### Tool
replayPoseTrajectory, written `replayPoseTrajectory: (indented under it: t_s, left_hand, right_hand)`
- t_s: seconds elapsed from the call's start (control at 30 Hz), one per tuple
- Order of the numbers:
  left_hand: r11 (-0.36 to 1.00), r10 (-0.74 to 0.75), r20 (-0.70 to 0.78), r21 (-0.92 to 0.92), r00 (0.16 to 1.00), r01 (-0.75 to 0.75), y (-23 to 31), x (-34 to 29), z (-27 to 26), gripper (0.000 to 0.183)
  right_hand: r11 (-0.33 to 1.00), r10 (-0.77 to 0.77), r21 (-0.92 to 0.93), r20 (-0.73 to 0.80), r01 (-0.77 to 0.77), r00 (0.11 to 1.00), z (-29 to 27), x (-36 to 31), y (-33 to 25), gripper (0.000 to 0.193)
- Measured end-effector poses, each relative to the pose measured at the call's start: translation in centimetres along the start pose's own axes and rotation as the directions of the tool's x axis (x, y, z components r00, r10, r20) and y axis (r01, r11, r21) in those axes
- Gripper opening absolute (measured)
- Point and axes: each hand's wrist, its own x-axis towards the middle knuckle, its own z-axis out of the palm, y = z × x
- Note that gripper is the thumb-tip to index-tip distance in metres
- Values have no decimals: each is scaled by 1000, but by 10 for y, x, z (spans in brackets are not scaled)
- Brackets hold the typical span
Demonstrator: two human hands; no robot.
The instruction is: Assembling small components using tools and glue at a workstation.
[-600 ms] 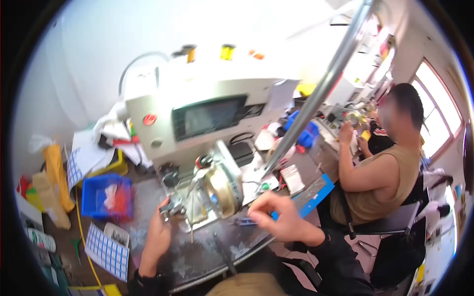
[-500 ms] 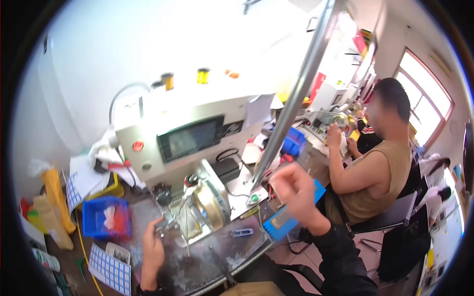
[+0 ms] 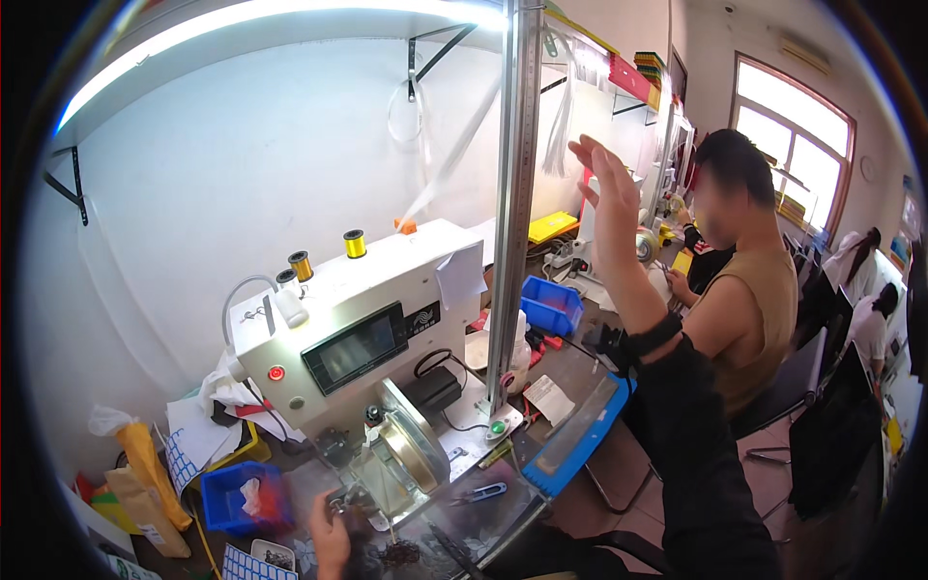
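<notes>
My right hand [image 3: 614, 198] is raised in front of the wall shelf at the right of the metal post. It is open and holds nothing, its fingers stretched upward. A black strap with a small dark device [image 3: 619, 343] sits round that wrist. Low in the picture, my left hand [image 3: 331, 541] is beside the front of a white winding machine [image 3: 338, 338], its fingers curled in by a small metal part. What those fingers hold is too small to make out. The machine's round metal drum [image 3: 411, 452] is just right of this hand.
Right of the machine, a metal post [image 3: 512, 193] stands near a long blue tray [image 3: 580, 440]. A blue bin [image 3: 246, 498] is left of my left hand. Small blue-handled snips [image 3: 480, 494] lie on the bench. Wire spools [image 3: 355, 244] stand on the machine. Another person [image 3: 744, 290] sits close at right.
My right hand has gone up from in front of the blue tray, its fingers now straightened. My left hand stays by the machine. The view has tilted upward, showing more wall and the lamp.
</notes>
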Motion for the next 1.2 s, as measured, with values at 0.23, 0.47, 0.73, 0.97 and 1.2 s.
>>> replayPoseTrajectory:
  t_s: [0.23,0.47,0.73,0.97,1.2]
  left_hand:
    - [1000,-3,8,-1,1000,3,2,0,2,28]
    - [997,-6,-41,-73,999,3,5,-4,4,29]
    - [976,189,-368,-35,911,-216,58,-19,-2,17]
    - [980,129,591,-199,796,-11,183,-69,54,43]
    - [701,-208,489,-529,847,477,176,-97,21,16]
  right_hand:
    - [992,-124,-11,0,124,992,12,24,19,36]
    - [947,-314,-100,-103,304,944,-9,-9,-3,19]
    - [843,-326,-40,755,536,569,-61,-211,12,29]
    - [882,-59,209,938,-423,341,-3,-372,-35,27]
    - [924,-254,267,964,-273,83,-8,-372,-9,27]
